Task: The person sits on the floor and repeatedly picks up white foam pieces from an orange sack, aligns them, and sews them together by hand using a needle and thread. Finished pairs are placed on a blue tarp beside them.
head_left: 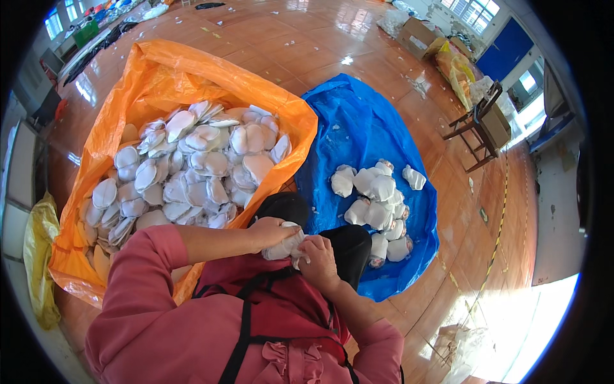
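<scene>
My left hand (265,234) and my right hand (318,258) meet over my lap, closed on one soft white padded piece (280,248). Fingers cover part of it, so its full shape is hidden. To the left, a wide-mouthed orange sack (185,69) holds a heap of rounded white pads (208,164), many of them cupped or stacked together. On the right lies a spread blue sack (348,118) with several compact white bundles (378,203) grouped on it. Some bundles show a pinkish, patterned end.
Beyond the blue sack stands a wooden chair (484,128). Cardboard boxes (419,40) and a yellow bag (454,72) are at the far right. Another yellow bag (42,259) rests by the left wall. Scraps dot the tiled floor (281,38).
</scene>
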Demonstrator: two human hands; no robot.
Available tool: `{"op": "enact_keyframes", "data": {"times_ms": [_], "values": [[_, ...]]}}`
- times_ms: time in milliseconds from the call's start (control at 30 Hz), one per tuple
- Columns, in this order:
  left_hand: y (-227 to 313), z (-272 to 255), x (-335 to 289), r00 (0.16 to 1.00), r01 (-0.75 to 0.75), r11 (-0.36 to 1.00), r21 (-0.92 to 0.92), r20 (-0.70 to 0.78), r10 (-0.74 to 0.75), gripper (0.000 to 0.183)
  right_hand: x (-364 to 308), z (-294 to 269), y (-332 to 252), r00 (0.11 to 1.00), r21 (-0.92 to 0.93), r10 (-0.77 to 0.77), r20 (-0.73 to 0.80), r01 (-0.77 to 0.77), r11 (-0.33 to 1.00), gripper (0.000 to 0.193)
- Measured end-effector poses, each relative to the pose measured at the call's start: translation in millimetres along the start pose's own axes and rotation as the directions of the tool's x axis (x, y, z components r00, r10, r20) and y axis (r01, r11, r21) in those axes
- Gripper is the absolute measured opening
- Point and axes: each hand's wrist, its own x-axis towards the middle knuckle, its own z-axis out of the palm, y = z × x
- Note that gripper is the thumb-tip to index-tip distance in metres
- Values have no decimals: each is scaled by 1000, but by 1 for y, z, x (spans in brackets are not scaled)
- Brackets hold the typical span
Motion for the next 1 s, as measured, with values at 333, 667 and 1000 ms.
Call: {"op": "enact_keyframes", "data": {"times_ms": [333, 667, 1000], "values": [[-3, 3, -6, 995, 73, 939, -336, 85, -47, 41, 9, -15, 5, 995, 87, -77, -68, 82, 993, 27], [-2, -35, -57, 826, 506, 573, -644, 552, -110, 52, -2, -35, -8, 938, 116, -316, -142, 333, 936, 38], [-22, -55, -79, 767, 544, 672, -501, 623, -156, 56, -9, -42, -16, 902, 247, -432, 4, 417, 875, 40]]}}
